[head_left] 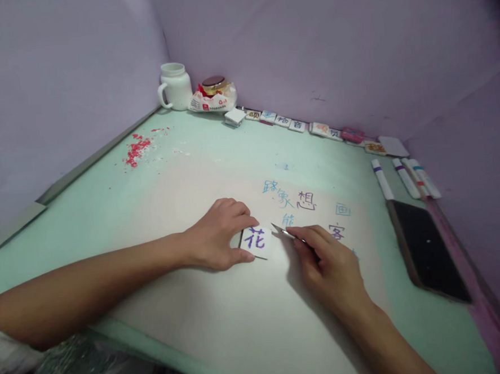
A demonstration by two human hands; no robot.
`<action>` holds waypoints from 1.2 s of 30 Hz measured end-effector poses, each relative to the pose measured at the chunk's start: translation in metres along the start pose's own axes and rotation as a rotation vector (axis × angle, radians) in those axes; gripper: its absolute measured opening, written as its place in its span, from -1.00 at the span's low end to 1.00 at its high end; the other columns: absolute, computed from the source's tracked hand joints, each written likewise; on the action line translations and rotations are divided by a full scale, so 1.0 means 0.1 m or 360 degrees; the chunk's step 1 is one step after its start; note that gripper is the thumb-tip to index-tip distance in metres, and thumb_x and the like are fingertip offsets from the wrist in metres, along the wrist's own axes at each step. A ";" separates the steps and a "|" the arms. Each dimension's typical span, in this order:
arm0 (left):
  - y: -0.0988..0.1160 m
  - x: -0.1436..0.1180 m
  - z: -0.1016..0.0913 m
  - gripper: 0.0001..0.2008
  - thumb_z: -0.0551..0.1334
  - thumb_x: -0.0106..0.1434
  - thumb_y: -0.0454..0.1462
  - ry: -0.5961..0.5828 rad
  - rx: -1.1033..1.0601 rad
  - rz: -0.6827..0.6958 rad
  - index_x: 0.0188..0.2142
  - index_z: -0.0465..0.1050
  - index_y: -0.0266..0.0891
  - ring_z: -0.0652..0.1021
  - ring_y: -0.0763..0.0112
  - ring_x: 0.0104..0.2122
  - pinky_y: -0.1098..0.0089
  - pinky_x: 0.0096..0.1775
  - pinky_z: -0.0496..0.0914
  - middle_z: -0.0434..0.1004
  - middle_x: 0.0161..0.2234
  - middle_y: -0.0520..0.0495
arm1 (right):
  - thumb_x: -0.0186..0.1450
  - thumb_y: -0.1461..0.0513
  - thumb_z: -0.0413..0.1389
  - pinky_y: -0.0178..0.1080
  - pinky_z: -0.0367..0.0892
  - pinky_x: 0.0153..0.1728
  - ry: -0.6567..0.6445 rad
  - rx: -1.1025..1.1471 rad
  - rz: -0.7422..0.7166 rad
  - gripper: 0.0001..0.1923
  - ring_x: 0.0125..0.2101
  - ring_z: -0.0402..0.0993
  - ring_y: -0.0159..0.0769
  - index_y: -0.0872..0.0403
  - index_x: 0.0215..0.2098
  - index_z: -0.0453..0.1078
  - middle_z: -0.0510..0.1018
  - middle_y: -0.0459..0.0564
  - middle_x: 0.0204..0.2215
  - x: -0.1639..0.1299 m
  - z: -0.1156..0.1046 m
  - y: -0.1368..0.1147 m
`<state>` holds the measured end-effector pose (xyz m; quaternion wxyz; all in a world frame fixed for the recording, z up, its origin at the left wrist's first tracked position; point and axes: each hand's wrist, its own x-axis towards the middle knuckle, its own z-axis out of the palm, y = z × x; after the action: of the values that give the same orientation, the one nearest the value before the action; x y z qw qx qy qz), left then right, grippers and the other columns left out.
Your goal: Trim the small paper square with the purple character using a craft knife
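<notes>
My left hand (221,234) lies on the table with thumb and fingers on opposite edges of a small white square tile (264,243). The tile bears a purple handwritten character and has a dark line along its left and lower edges. In a pen-like grip, my right hand (328,264) holds a slim craft knife (283,230). Its pointed metal tip is near the tile's upper right corner; whether it touches cannot be made out. Part of the handle is hidden by my fingers.
A white mug (177,90), a wrapped jar (214,96) and a row of marked tiles (282,120) line the back wall. Red crumbs (136,150) lie at left. Markers (406,178) and a dark phone (429,252) are at right. Characters (305,200) are written on the tabletop.
</notes>
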<state>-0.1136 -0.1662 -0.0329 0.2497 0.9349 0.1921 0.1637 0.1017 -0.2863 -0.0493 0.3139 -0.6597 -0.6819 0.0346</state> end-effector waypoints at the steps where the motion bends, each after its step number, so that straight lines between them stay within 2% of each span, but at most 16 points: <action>1: 0.00 0.00 0.00 -0.55 0.38 0.07 -0.11 -0.0002 -0.0011 -0.0002 -0.09 0.43 -0.27 0.40 0.12 -0.16 0.07 -0.01 0.24 0.42 -0.17 -0.19 | 0.33 0.30 -0.01 -0.34 0.28 -0.52 0.0002 -0.0002 0.0005 -0.74 -0.41 0.47 -0.39 0.03 -0.11 0.46 0.58 -0.09 -0.28 0.00 0.00 0.00; 7: 0.01 -0.01 0.00 -0.56 0.36 0.08 -0.13 0.0004 -0.0030 0.0021 -0.09 0.43 -0.32 0.40 0.13 -0.17 0.08 -0.02 0.23 0.41 -0.18 -0.21 | 0.34 0.29 -0.02 -0.35 0.27 -0.50 -0.0015 0.0031 0.0031 -0.75 -0.42 0.47 -0.42 0.01 -0.11 0.45 0.57 -0.10 -0.28 -0.01 0.00 -0.02; 11: 0.01 -0.02 0.01 -0.58 0.33 0.10 -0.13 0.0016 -0.0050 0.0016 -0.08 0.42 -0.28 0.39 0.13 -0.17 0.09 -0.02 0.22 0.41 -0.18 -0.20 | 0.35 0.28 0.00 -0.36 0.26 -0.52 -0.0022 0.0072 0.0046 -0.77 -0.41 0.47 -0.43 -0.01 -0.11 0.45 0.57 -0.11 -0.28 -0.01 0.00 -0.01; 22: 0.00 -0.01 0.01 -0.57 0.32 0.12 -0.13 0.0015 -0.0071 0.0034 -0.06 0.39 -0.28 0.39 0.13 -0.17 0.08 -0.02 0.21 0.40 -0.18 -0.20 | 0.35 0.30 -0.01 -0.32 0.31 -0.49 -0.0056 0.0067 0.0026 -0.76 -0.39 0.52 -0.37 0.01 -0.09 0.43 0.57 -0.04 -0.27 -0.01 -0.01 0.00; 29: 0.00 -0.02 0.04 -0.55 0.36 0.09 -0.17 0.0068 -0.0086 0.0069 -0.07 0.42 -0.35 0.38 0.13 -0.19 0.08 -0.04 0.22 0.38 -0.21 -0.20 | 0.32 0.37 0.01 -0.32 0.35 -0.42 -0.0006 0.0054 -0.0128 -0.71 -0.35 0.51 -0.37 0.01 -0.04 0.41 0.56 -0.05 -0.27 -0.05 -0.02 -0.01; 36: 0.02 -0.06 0.06 -0.57 0.33 0.08 -0.18 0.0088 -0.0096 0.0080 -0.06 0.39 -0.29 0.34 0.15 -0.22 0.09 -0.07 0.23 0.35 -0.21 -0.16 | 0.29 0.41 0.01 -0.33 0.35 -0.42 -0.0033 0.0069 -0.0198 -0.66 -0.34 0.50 -0.36 0.03 -0.02 0.39 0.55 -0.02 -0.27 -0.09 -0.02 0.00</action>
<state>-0.1160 -0.1726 -0.0385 0.2682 0.9265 0.1704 0.2015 0.1027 -0.2954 -0.0510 0.3225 -0.6087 -0.7240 0.0366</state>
